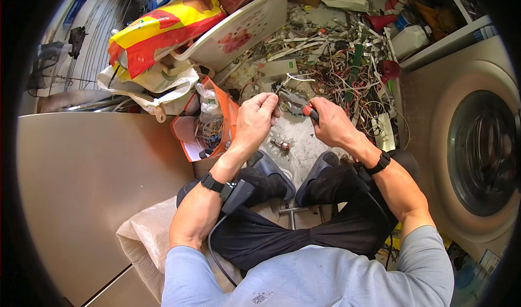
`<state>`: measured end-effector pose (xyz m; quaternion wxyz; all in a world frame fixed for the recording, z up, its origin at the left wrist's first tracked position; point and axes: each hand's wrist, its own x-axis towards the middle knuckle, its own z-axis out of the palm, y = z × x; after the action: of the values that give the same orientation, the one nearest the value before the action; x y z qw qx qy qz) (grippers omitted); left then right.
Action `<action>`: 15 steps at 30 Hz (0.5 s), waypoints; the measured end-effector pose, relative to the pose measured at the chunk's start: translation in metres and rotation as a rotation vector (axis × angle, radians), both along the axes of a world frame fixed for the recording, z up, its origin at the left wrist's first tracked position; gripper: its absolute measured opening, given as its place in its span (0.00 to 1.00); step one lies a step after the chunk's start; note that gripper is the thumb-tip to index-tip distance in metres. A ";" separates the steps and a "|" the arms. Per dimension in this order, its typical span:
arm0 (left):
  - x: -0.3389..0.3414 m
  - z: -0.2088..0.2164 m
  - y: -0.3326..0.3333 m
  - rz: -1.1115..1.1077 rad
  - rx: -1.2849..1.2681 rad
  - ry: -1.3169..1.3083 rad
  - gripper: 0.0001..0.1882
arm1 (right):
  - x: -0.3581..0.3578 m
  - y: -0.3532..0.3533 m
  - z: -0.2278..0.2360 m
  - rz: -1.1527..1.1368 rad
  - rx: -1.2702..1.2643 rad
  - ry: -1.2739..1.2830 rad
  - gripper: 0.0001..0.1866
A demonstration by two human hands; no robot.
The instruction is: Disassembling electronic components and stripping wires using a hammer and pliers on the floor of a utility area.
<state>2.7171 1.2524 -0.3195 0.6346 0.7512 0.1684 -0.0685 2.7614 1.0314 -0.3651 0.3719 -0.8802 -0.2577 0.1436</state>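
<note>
My right hand [332,123] is closed around the red-and-black handles of a pair of pliers [310,112]. The metal jaws point left, toward my left hand [254,121]. That hand is pinched shut, and a small dark piece shows at its fingertips, close to the jaws. Its kind is too small to make out, and whether the jaws touch it I cannot tell. Beyond both hands, thin white wires [301,78] stick up over the scrap. A small metal part with a reddish end [280,144] lies on the floor between my feet and the pliers.
Tangled wires and strips [331,57] cover the floor ahead. An orange bag of wires [224,109] stands at my left, before a white plastic basket [239,36] and a yellow-and-red bag [163,33]. A washing machine [429,117] stands close on the right, a brown panel [103,160] on the left.
</note>
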 end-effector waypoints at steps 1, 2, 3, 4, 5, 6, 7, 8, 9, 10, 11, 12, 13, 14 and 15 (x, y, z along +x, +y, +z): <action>0.000 0.003 0.001 -0.003 0.000 -0.002 0.17 | 0.002 -0.002 -0.001 -0.003 0.000 -0.002 0.13; 0.000 0.009 0.001 -0.015 -0.063 0.077 0.17 | 0.005 -0.005 0.000 0.007 -0.018 -0.122 0.14; 0.000 0.012 0.000 -0.027 -0.125 0.157 0.18 | 0.006 -0.007 0.000 0.017 -0.037 -0.243 0.14; 0.001 0.008 0.000 -0.031 -0.127 0.155 0.18 | 0.006 -0.008 0.000 0.014 -0.040 -0.245 0.14; 0.001 0.005 0.001 0.021 -0.319 0.147 0.17 | 0.006 -0.006 0.002 0.018 0.010 -0.196 0.14; 0.002 0.001 0.002 0.072 -0.510 0.137 0.17 | 0.006 -0.004 0.003 0.022 0.060 -0.147 0.14; 0.002 -0.002 0.005 0.074 -0.508 0.133 0.17 | 0.006 -0.003 0.006 0.025 0.062 -0.150 0.14; 0.003 -0.003 0.009 0.082 -0.636 0.168 0.17 | 0.005 -0.003 0.009 0.014 0.032 -0.040 0.13; 0.004 -0.004 0.013 0.089 -0.764 0.202 0.17 | 0.006 -0.002 0.012 0.004 0.001 0.070 0.12; 0.005 -0.006 0.017 0.093 -0.762 0.200 0.17 | 0.007 -0.001 0.014 0.007 0.003 0.069 0.12; 0.006 -0.007 0.020 0.084 -0.869 0.201 0.19 | 0.007 -0.002 0.016 -0.015 0.033 0.155 0.14; 0.006 -0.009 0.024 0.075 -0.976 0.201 0.20 | 0.007 -0.003 0.017 -0.036 0.063 0.241 0.16; 0.007 -0.012 0.031 0.040 -1.038 0.203 0.21 | 0.010 -0.005 0.011 -0.028 0.079 0.226 0.16; 0.009 -0.012 0.031 0.041 -1.038 0.203 0.21 | 0.010 -0.007 0.011 -0.027 0.078 0.227 0.16; 0.009 -0.011 0.031 0.058 -1.066 0.219 0.21 | 0.010 -0.008 0.010 -0.047 0.111 0.222 0.14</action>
<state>2.7266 1.2839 -0.3301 0.9078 0.3090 0.1961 -0.2048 2.7713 1.0234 -0.3553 0.4497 -0.8427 -0.2017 0.2167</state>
